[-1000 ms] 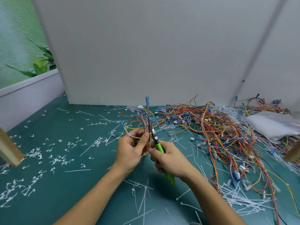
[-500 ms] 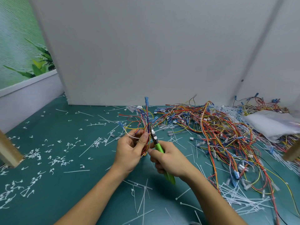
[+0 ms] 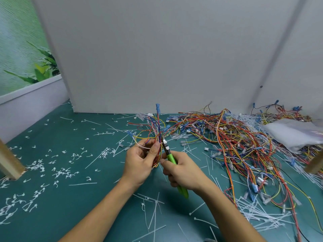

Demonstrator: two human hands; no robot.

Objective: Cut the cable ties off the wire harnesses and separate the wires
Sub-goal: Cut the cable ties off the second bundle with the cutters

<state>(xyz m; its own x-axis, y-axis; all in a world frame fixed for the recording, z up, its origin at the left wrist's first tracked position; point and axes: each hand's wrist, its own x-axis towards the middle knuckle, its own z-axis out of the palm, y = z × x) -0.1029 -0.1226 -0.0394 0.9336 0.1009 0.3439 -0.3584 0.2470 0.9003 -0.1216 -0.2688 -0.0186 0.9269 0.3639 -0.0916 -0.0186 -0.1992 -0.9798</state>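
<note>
A partition [image 3: 157, 58] stands along the back edge of the table [image 3: 52, 215]. The wire pile [image 3: 236, 145] covers the right half, with a plastic bag [image 3: 293, 133] on it by the right edge. Tie stubs [image 3: 61, 173] lie along the left. The harness [image 3: 157, 135] is at the centre, with the cutters [image 3: 170, 158] just right of it.

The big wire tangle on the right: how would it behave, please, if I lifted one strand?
Probably floppy: the wire tangle shows thin, looping, sagging strands. They interlace, so neighbours would likely drag along, scattering cut ties.
</note>
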